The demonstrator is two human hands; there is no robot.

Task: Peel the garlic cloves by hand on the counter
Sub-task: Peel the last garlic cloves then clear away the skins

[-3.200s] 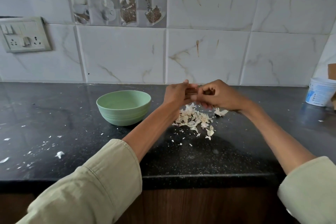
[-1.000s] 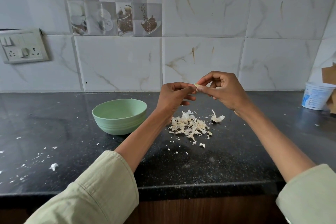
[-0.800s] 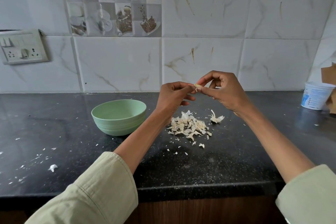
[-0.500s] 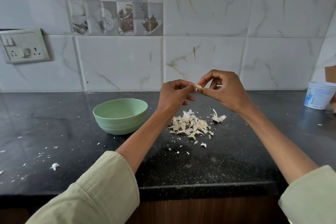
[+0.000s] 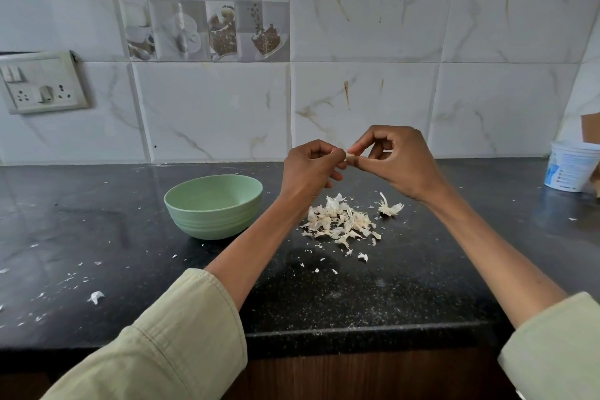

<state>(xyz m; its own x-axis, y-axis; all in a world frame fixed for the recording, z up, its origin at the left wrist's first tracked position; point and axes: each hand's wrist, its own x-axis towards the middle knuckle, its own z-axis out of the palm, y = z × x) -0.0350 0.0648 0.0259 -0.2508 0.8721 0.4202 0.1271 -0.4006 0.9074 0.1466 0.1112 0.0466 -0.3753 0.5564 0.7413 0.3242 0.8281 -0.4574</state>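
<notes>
1. The person is standing at the dark counter point(image 5: 357, 295) with both arms reaching forward, their pale green sleeves pushed back from the forearms.
2. The left hand point(image 5: 308, 172) and the right hand point(image 5: 399, 162) are meeting in the air above the counter, fingertips almost touching each other.
3. Between them they are pinching a small pale garlic clove point(image 5: 350, 156); the right thumb and forefinger are curling round one end of it, while the left fingertips are gripping the other end.
4. Only a sliver of the clove is showing between the fingers, so how much skin is on it I cannot tell.
5. Directly below the hands, a heap of papery garlic peels point(image 5: 341, 221) is lying on the counter, with smaller flakes trailing toward the front edge.
6. Just right of that heap, a separate curled bit of garlic husk point(image 5: 389, 206) is sitting on its own.
7. A light green bowl point(image 5: 212, 204) is standing upright to the left of the heap, near the left forearm but apart from it; its inside is not showing from here.
8. More white scraps are lying scattered over the left part of the counter.
9. Far to the right, a white tub point(image 5: 568, 166) is standing by the tiled wall.
10. A switch panel point(image 5: 40, 84) is hanging on the wall at the left.
</notes>
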